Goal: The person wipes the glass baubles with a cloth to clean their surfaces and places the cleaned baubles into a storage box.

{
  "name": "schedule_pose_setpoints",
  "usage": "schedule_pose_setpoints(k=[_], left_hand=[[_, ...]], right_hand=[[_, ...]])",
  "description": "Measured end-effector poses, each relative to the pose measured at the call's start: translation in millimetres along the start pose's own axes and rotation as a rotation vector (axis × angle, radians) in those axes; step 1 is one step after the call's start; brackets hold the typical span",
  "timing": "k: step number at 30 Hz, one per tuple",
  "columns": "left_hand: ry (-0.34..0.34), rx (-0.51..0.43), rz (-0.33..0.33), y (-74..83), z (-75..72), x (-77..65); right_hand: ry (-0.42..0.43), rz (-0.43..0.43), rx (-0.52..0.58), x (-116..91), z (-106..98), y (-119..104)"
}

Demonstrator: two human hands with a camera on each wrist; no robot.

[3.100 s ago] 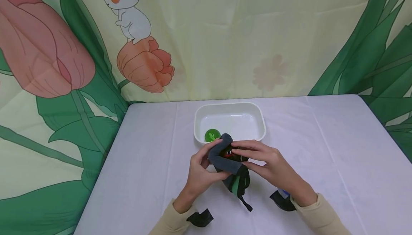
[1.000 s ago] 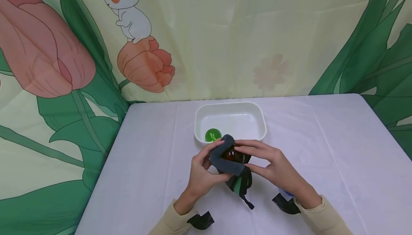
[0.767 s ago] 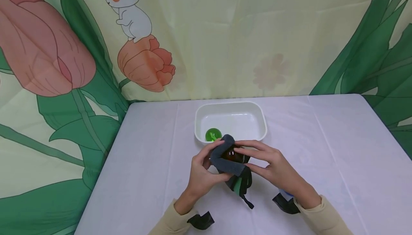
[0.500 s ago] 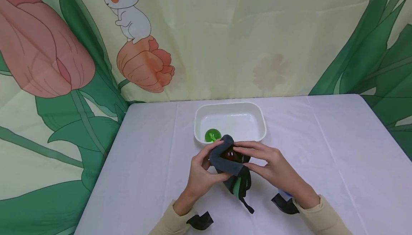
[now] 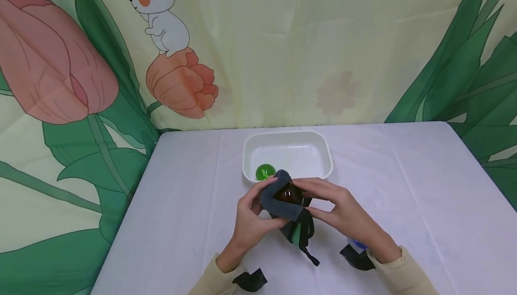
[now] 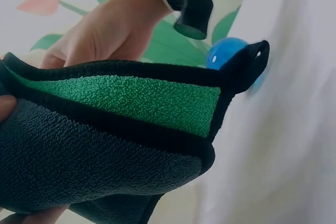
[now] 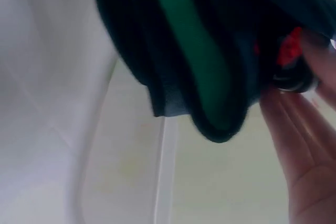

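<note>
My left hand (image 5: 251, 221) grips a folded dark grey cloth (image 5: 278, 207) with black edging and a green inner side. Within the fold sits a glossy dark reddish-brown ball (image 5: 290, 193), its lower part hidden by the cloth. My right hand (image 5: 340, 201) holds the ball's right side between thumb and fingers. In the left wrist view the cloth (image 6: 110, 156) fills the foreground, a black loop at its corner. Some red (image 7: 290, 46) shows between cloth and fingers in the right wrist view.
Behind the hands stands a white rectangular tray (image 5: 311, 153) with a clear green ball (image 5: 265, 171) at its near left. Next to my right wrist a blue ball (image 5: 358, 244) is partly hidden on the white tablecloth (image 5: 181, 205). A printed curtain (image 5: 266, 52) hangs behind.
The right fingers have shifted a little over the ball, and more of its glossy surface shows than before. The left hand keeps its hold on the cloth almost unmoved.
</note>
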State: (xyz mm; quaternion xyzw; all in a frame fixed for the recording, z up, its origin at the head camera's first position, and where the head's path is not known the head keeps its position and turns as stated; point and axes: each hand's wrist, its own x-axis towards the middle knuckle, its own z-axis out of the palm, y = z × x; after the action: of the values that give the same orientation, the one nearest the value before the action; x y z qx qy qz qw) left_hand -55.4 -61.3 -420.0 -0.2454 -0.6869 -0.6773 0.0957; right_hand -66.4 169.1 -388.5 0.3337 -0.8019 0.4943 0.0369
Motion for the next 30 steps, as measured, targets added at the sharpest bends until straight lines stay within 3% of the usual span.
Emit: schedule_pose_setpoints(k=[9, 15, 23, 30], left_hand=[[-0.002, -0.002, -0.009, 2.3, 0.9, 3.5], [-0.009, 0.004, -0.014, 2.4, 1.3, 3.7], [-0.007, -0.005, -0.016, -0.7, 1.9, 2.2], [0.007, -0.01, -0.056, 0.4, 2.6, -2.8]], right_hand=[[0.056, -0.113, -0.06, 1.0, 0.9, 3.3], [0.046, -0.089, -0.044, 1.7, -0.2, 3.6], [0.075, -0.132, 0.002, 2.3, 2.7, 4.2], [0.07, -0.145, 0.035, -1.4, 5.4, 5.1]])
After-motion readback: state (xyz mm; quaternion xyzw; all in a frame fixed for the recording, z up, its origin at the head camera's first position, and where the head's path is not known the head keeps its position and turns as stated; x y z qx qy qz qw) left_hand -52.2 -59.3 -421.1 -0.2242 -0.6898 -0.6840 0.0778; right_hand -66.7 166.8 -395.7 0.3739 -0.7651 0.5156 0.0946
